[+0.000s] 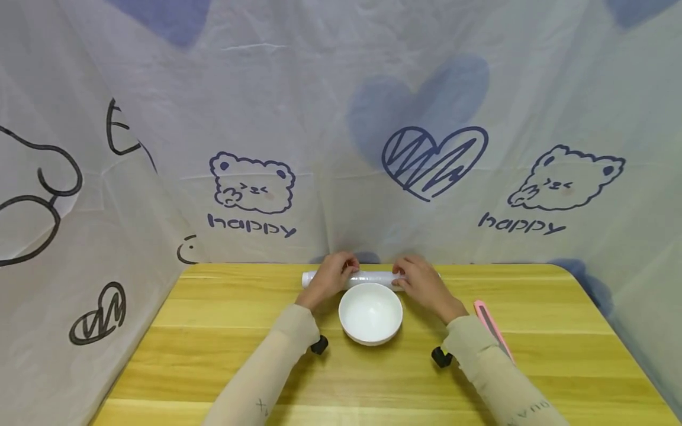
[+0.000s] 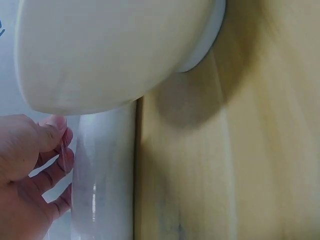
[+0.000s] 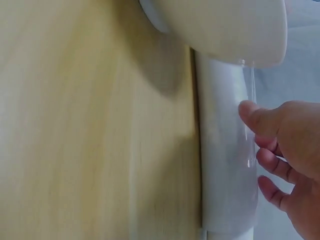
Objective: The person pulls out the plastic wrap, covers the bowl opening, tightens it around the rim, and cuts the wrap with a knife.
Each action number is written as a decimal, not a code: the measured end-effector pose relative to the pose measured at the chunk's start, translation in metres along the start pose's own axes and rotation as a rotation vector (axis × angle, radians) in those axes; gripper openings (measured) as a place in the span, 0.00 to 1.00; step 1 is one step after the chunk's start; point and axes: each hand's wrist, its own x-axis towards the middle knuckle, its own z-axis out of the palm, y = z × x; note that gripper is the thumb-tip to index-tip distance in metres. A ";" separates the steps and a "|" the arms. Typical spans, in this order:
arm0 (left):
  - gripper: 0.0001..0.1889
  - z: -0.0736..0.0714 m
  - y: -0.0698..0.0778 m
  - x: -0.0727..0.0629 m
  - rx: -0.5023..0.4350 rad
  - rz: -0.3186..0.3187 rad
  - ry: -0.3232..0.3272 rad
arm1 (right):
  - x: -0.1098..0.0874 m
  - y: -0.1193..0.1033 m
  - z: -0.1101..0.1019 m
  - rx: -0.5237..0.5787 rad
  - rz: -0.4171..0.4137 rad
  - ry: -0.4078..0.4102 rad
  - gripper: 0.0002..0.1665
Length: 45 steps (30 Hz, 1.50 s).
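A roll of cling film point(image 1: 375, 278) lies crosswise near the table's back edge, just behind a white bowl point(image 1: 370, 313). My left hand point(image 1: 333, 273) pinches a thin edge of film between thumb and fingers, at the roll's far side. On the right part of the roll, my right hand point(image 1: 423, 284) has its thumb on the film and its curled fingers behind it. A clear flap of film point(image 3: 252, 85) stands slightly off the roll there. The bowl hides part of the roll in both wrist views.
A pink utility knife point(image 1: 492, 328) lies on the wooden table point(image 1: 224, 355), partly under the right forearm. Behind the table hangs a printed pale cloth point(image 1: 341, 195) with hearts and bear faces. The bowl stands between both forearms.
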 end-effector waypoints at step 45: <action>0.05 -0.043 -0.036 -0.040 0.032 -0.084 0.007 | -0.022 0.030 -0.015 0.028 -0.051 0.127 0.03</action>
